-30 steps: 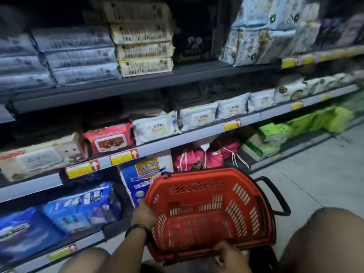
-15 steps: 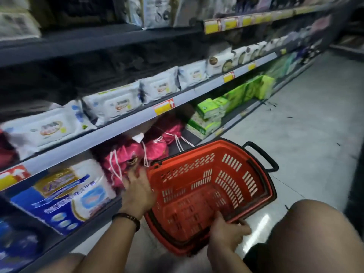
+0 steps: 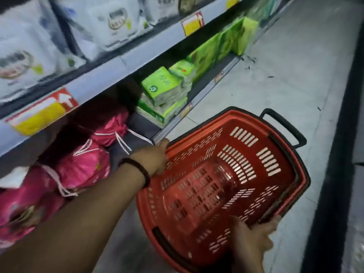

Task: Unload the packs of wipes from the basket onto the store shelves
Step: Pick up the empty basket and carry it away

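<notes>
The red basket [image 3: 226,184] sits low on the floor [image 3: 275,75], just beside the bottom shelf [image 3: 177,125], and it is tilted so that its open side faces the camera. Nothing can be seen inside it; only the slotted walls and bottom show. Its black handle [image 3: 283,125] hangs on the far side of the basket.

The left hand [image 3: 151,158] grasps the rim of the basket on the side next to the shelf, with the fingers curled over the edge. A dark bracelet [image 3: 137,170] is around this wrist. The right hand [image 3: 254,237] holds the near corner of the basket, thumb inside and fingers wrapped around the outer rim.

Left of the basket, on the bottom shelf, lie pink bags [image 3: 82,164] with white strings. Behind the basket, on the same shelf, stands a stack of green packs [image 3: 163,91]. Above the basket, on the next shelf, white packs of wipes [image 3: 110,18] stand in a row, blurred, and yellow price labels [image 3: 39,115] hang on the shelf edge.
</notes>
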A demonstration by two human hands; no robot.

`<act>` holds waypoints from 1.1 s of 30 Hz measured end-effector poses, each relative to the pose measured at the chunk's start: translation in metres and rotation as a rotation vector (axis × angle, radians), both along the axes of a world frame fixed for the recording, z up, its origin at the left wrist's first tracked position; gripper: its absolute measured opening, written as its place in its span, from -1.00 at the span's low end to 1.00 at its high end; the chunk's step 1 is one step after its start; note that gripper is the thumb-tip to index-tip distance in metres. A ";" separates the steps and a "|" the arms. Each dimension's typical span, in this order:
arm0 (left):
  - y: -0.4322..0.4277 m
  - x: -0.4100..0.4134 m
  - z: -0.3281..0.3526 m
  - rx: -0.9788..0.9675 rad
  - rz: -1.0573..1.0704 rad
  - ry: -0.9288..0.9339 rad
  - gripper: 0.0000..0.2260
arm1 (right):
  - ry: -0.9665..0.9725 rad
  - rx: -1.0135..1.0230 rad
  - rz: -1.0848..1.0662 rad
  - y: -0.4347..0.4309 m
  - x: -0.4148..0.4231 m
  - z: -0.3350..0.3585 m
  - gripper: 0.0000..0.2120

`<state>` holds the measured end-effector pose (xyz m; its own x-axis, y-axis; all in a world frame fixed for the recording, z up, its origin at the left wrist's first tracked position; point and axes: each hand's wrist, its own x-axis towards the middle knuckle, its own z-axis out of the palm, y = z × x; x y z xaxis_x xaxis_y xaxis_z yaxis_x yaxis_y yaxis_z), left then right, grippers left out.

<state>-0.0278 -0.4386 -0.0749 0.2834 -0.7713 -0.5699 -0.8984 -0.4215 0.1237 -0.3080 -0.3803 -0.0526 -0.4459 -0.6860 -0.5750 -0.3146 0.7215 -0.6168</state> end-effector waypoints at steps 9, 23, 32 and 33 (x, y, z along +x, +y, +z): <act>-0.189 -0.100 0.006 0.228 -0.041 -0.192 -0.24 | 0.002 0.151 0.198 -0.210 -0.088 0.024 0.06; -0.472 -0.196 0.025 0.214 -0.126 -0.038 -0.46 | 0.027 0.253 0.374 -0.524 -0.216 0.015 0.19; -0.683 -0.256 0.011 0.227 -0.069 -0.030 -0.57 | 0.134 0.335 0.491 -0.754 -0.275 0.021 0.39; -0.707 -0.260 0.011 0.234 -0.073 -0.014 -0.61 | 0.128 0.340 0.496 -0.779 -0.280 0.022 0.42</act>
